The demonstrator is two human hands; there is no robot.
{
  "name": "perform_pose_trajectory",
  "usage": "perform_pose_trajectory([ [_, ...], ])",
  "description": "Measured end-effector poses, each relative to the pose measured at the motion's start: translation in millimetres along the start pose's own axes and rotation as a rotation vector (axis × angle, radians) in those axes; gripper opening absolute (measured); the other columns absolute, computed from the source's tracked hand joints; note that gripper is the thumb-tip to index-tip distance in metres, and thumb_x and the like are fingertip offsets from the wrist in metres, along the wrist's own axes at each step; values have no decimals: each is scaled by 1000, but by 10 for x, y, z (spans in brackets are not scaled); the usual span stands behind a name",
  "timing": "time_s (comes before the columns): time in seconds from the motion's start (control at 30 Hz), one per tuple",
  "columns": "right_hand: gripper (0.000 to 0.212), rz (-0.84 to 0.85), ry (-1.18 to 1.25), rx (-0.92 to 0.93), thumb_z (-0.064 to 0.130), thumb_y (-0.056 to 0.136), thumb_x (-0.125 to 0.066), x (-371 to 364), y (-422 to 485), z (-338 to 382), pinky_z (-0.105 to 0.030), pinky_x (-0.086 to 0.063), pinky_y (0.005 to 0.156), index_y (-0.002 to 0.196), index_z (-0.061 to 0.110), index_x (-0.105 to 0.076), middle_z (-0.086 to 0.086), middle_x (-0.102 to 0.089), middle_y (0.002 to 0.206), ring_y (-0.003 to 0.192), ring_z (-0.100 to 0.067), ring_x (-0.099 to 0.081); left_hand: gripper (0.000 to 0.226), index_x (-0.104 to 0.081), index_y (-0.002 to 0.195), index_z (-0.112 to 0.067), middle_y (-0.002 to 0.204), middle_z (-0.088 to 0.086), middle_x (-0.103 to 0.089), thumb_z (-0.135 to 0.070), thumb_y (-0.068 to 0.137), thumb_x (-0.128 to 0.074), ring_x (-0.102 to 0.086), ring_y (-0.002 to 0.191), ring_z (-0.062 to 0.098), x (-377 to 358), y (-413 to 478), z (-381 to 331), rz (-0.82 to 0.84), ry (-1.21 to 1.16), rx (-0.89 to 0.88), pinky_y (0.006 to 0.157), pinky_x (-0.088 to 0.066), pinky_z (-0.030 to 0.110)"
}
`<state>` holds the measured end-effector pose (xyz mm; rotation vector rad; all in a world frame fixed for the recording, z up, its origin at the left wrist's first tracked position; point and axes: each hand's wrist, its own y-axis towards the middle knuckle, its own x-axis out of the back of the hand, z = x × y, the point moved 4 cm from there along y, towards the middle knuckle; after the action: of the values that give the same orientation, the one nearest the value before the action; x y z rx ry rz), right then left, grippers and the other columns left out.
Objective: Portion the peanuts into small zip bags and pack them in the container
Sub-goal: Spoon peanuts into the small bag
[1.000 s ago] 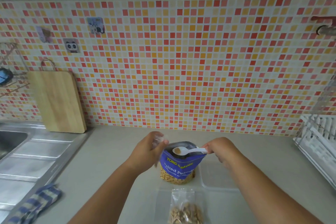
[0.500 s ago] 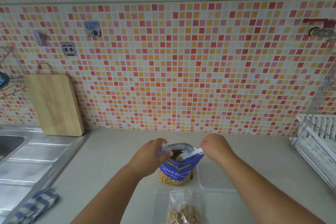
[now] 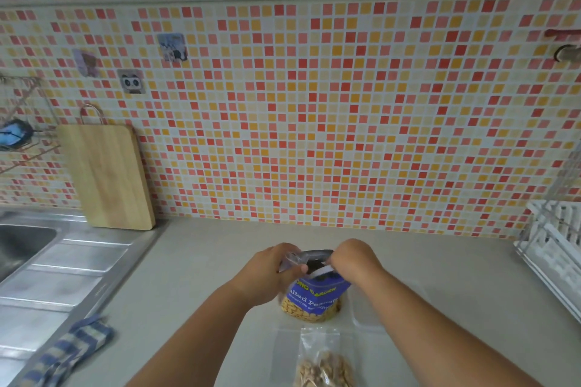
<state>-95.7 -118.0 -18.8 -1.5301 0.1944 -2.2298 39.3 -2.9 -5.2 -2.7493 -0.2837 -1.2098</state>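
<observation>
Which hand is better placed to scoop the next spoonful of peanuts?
Right hand: it pinches the spoon at the mouth of the peanut bag, while the left hand holds a clear small bag.

Two bare forearms, uncovered from behind each wrist as far back as the view reaches, taper smoothly into a bare left hand (image 3: pixel 267 273) and a bare right hand (image 3: pixel 355 261) with rounded knuckles.

A wall of small red, orange and cream mosaic tiles (image 3: pixel 314 122) backs a beige counter (image 3: pixel 195 264). A wooden cutting board (image 3: pixel 107 176) leans against it beside a stainless-steel sink (image 3: pixel 28 239). A white dish rack (image 3: pixel 553 248) stands at the right, and a blue striped cloth (image 3: pixel 72 345) lies at the left.
</observation>
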Motion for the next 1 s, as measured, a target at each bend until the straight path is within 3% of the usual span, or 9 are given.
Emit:
perform_pose_trajectory([
  [0.13, 25, 106, -262, 29, 22, 94, -45, 119, 60, -105, -25, -42, 73, 100, 15, -68, -2, -53, 74, 79, -20, -56, 37, -50, 123, -25, 112, -5, -62, -45, 91, -50, -57, 90, 4, 36, -26, 18, -24, -126, 19, 66, -45, 10],
  [0.2, 25, 157, -336, 39, 16, 93, -42, 167, 107, -165, -24, -35, 75, 95, 18, -67, -4, -47, 75, 78, -19, -47, 37, -50, 124, -25, 109, -4, -61, -44, 92, -48, -57, 89, 4, 93, -37, 20, -84, -187, 44, 64, -44, 10],
  [0.33, 36, 276, -391, -48, 21, 94, -39, 276, 67, -281, -25, -32, 79, 126, 19, -55, -6, -54, 115, 90, -17, -40, 37, -51, 121, -27, 103, -3, -63, -47, 89, -52, -64, 83, 13, 189, -18, 9, -162, -133, 44, 70, -49, 19],
  [0.47, 38, 229, -163, -99, 17, 97, -38, 480, -67, -326, -24, -35, 78, 134, 19, -50, -5, -45, 98, 71, -15, -44, 48, -49, 127, -28, 117, -4, -59, -50, 85, -58, -56, 98, 12, 168, 8, -16, -125, 92, 12, 79, -46, 23],
  [0.6, 28, 9, 561, -14, 2, 85, -55, 666, -273, -465, -18, -40, 57, 110, 0, -68, -1, -54, 74, 58, -8, -45, 54, -45, 131, -29, 130, -5, -55, -52, 83, -58, -52, 114, 16, 119, 22, -96, -103, 252, -32, 91, -46, 29],
  [0.73, 25, -63, 649, 21, 0, 81, -59, 830, -369, -432, -11, -37, 37, 104, -5, -69, 0, -52, 63, 51, -6, -44, 57, -41, 133, -31, 133, -5, -53, -54, 83, -56, -49, 119, 18, 80, 52, -179, -99, 394, -60, 97, -41, 34],
  [0.83, 25, -41, 557, 27, 2, 82, -58, 868, -396, -338, -8, -35, 34, 103, -4, -70, 0, -53, 62, 50, -7, -44, 57, -41, 133, -31, 132, -5, -53, -55, 84, -54, -48, 119, 19, 43, 89, -217, -95, 429, -61, 98, -39, 35],
  [0.93, 30, 40, 85, -8, 7, 89, -52, 865, -333, -87, -16, -39, 60, 115, 9, -67, -2, -49, 87, 61, -14, -42, 57, -41, 133, -30, 129, -4, -55, -56, 84, -53, -49, 117, 19, 3, 143, -248, -89, 450, -49, 97, -40, 36],
  [1.0, 20, -21, -160, 40, 11, 90, -49, 871, -320, 110, -21, -36, 67, 98, 11, -68, -1, -46, 85, 58, -13, -36, 56, -42, 132, -29, 127, -4, -55, -56, 84, -52, -50, 115, 20, -25, 166, -288, -96, 451, -42, 96, -41, 36],
])
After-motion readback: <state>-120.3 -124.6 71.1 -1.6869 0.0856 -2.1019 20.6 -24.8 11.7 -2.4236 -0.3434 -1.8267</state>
